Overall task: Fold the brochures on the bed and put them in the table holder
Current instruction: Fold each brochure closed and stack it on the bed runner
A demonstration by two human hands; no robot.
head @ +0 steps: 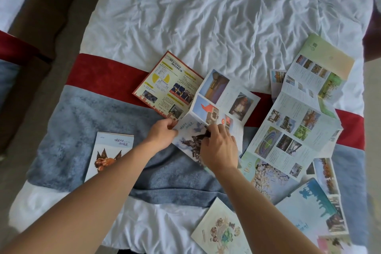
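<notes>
Mid-frame on the bed [206,16]: left hand [162,136] pinches the accordion brochure [216,109] corner, right hand [218,148] presses its cover w/ straight fingers. Risk: soft blanket [92,121] gives, panels misalign, crease skews. Holder not in view.

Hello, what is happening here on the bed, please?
A person is folding brochures on a bed. Both hands work on one half-open brochure with photo panels: the left hand pinches the edge of its cover panel, and the right hand presses on the same panel. A folded brochure lies to the left, a red-bordered leaflet lies open behind, and several more are spread open on the right. No table holder is in view.
</notes>
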